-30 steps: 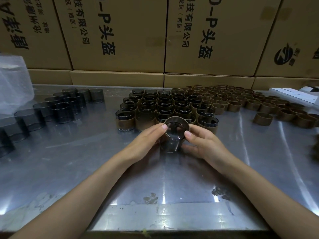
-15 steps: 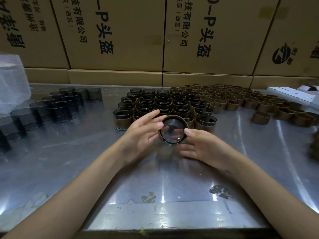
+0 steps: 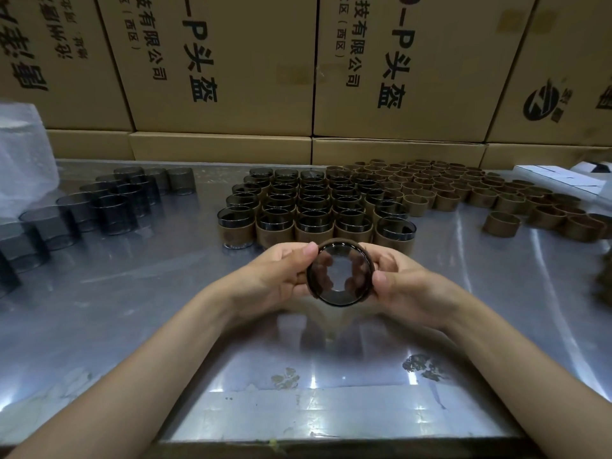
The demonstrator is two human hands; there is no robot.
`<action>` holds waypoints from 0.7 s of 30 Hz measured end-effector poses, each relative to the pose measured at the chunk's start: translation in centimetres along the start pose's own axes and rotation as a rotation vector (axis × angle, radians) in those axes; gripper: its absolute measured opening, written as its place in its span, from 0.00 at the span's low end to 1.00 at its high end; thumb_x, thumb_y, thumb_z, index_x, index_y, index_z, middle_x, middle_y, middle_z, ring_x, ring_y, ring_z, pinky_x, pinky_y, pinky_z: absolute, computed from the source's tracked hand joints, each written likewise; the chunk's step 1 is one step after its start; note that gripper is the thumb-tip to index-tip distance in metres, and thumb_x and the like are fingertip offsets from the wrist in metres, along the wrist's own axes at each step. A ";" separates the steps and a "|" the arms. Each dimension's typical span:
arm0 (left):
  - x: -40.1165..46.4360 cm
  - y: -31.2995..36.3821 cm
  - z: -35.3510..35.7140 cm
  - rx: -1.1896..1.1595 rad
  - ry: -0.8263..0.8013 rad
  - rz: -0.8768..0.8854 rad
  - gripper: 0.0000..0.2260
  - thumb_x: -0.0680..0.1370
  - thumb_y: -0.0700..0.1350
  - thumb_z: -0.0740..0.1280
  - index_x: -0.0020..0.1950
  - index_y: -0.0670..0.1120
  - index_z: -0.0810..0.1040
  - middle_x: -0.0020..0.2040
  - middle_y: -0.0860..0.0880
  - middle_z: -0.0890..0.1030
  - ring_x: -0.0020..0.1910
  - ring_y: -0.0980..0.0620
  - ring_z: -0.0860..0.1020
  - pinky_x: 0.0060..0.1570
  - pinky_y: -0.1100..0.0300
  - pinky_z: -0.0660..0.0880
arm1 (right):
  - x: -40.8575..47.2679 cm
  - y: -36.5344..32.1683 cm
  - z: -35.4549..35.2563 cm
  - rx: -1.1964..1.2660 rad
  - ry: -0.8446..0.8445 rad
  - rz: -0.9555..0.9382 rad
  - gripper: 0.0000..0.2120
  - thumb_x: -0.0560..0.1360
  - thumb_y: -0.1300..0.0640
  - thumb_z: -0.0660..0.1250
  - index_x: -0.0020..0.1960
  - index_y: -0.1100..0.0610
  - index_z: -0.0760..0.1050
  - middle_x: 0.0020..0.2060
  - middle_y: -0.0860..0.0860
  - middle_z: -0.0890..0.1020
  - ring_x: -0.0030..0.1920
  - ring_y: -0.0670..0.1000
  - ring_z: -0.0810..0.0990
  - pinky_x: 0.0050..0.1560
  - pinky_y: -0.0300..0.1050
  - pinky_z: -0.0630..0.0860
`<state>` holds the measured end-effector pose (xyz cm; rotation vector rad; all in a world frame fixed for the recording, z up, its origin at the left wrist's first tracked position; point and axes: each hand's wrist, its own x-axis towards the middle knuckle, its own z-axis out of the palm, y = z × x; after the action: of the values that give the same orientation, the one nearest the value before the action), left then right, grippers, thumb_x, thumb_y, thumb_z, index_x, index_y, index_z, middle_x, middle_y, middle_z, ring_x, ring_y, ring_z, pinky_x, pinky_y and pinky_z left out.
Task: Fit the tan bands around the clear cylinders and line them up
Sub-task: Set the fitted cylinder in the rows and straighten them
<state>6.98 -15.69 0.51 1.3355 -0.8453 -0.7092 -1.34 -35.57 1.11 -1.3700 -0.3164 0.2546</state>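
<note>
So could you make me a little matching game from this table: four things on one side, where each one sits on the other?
Things
1. bare clear cylinders
2. loose tan bands
3. banded cylinders
4. cardboard boxes

Places
A. stacked behind the table
B. table's left side
C. table's right side
D. rows just beyond the hands

Pairs: 1-B, 2-C, 3-D, 4-A

We see a dim, warm-toned scene; overhead light throws white glare streaks across the metal table (image 3: pixel 496 293), the hands cast soft reflections beneath them, and the boxes (image 3: pixel 215 61) bow outward at the wide-angle edges
</note>
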 end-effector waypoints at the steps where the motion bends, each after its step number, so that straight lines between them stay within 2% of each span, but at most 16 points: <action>1: 0.0 0.0 0.0 -0.002 -0.025 -0.003 0.43 0.61 0.67 0.75 0.62 0.35 0.75 0.55 0.42 0.81 0.54 0.48 0.80 0.53 0.57 0.78 | 0.0 -0.1 0.1 0.016 -0.015 0.004 0.59 0.52 0.48 0.84 0.67 0.75 0.57 0.53 0.64 0.62 0.59 0.62 0.66 0.60 0.52 0.74; 3: 0.0 -0.1 0.1 -0.020 -0.063 -0.003 0.43 0.61 0.67 0.75 0.61 0.35 0.75 0.54 0.42 0.81 0.54 0.49 0.80 0.53 0.58 0.78 | 0.1 -0.3 0.3 0.044 -0.048 -0.001 0.58 0.51 0.50 0.85 0.66 0.76 0.57 0.53 0.65 0.60 0.58 0.63 0.63 0.59 0.52 0.75; 6: 0.0 -0.1 0.2 -0.071 -0.094 -0.005 0.41 0.61 0.65 0.76 0.62 0.38 0.75 0.56 0.42 0.81 0.56 0.48 0.79 0.56 0.57 0.77 | 0.0 -0.2 0.4 0.044 -0.065 -0.019 0.55 0.53 0.50 0.84 0.66 0.76 0.59 0.54 0.68 0.65 0.59 0.64 0.67 0.58 0.51 0.75; 9: 0.0 0.1 0.0 -0.067 -0.061 0.013 0.44 0.60 0.65 0.77 0.66 0.37 0.73 0.63 0.38 0.77 0.63 0.42 0.75 0.65 0.49 0.72 | -0.1 -0.1 0.1 0.064 -0.043 -0.031 0.50 0.57 0.51 0.83 0.68 0.71 0.63 0.55 0.63 0.76 0.57 0.58 0.77 0.58 0.49 0.77; 11: 0.0 0.4 0.0 -0.059 -0.029 0.020 0.42 0.61 0.66 0.75 0.65 0.39 0.75 0.63 0.36 0.77 0.64 0.40 0.75 0.65 0.45 0.70 | -0.1 -0.2 0.0 0.064 -0.075 -0.031 0.42 0.62 0.49 0.80 0.67 0.67 0.67 0.56 0.58 0.78 0.59 0.55 0.77 0.59 0.51 0.76; 12: 0.0 0.7 0.0 -0.056 0.003 0.016 0.38 0.63 0.69 0.73 0.60 0.41 0.78 0.60 0.38 0.79 0.61 0.42 0.77 0.63 0.45 0.72 | 0.0 -0.3 0.0 0.040 -0.085 -0.034 0.35 0.64 0.46 0.78 0.64 0.63 0.72 0.57 0.56 0.78 0.60 0.54 0.77 0.60 0.52 0.75; 14: 0.2 1.0 0.1 -0.045 0.103 -0.008 0.33 0.68 0.72 0.62 0.49 0.42 0.82 0.48 0.43 0.82 0.49 0.48 0.80 0.53 0.52 0.75 | 0.1 -0.3 0.2 -0.009 -0.045 -0.044 0.21 0.67 0.42 0.74 0.54 0.54 0.80 0.53 0.50 0.80 0.57 0.49 0.78 0.57 0.48 0.76; 16: 0.5 0.9 0.2 0.030 0.213 0.026 0.33 0.71 0.71 0.55 0.41 0.42 0.80 0.42 0.44 0.80 0.42 0.52 0.78 0.50 0.57 0.71 | 0.5 0.0 0.4 -0.025 0.038 -0.045 0.13 0.70 0.45 0.71 0.49 0.52 0.80 0.48 0.48 0.81 0.53 0.47 0.79 0.52 0.42 0.77; 19: 0.9 0.7 0.5 0.210 0.322 0.156 0.29 0.76 0.65 0.57 0.34 0.42 0.78 0.39 0.42 0.78 0.44 0.49 0.76 0.56 0.54 0.68 | 1.1 0.7 0.2 -0.026 0.170 -0.068 0.07 0.71 0.58 0.70 0.48 0.56 0.80 0.53 0.52 0.80 0.52 0.52 0.80 0.52 0.45 0.79; 21: 0.9 0.3 0.4 0.416 0.326 0.281 0.25 0.75 0.63 0.60 0.32 0.43 0.76 0.36 0.45 0.77 0.41 0.51 0.75 0.53 0.54 0.68 | 1.3 1.1 0.2 -0.069 0.216 -0.086 0.05 0.69 0.60 0.71 0.45 0.54 0.81 0.59 0.52 0.78 0.50 0.54 0.79 0.50 0.47 0.79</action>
<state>7.12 -16.56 0.88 1.6048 -0.9185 -0.0876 -0.22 -34.68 0.21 -1.4342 -0.2044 0.0232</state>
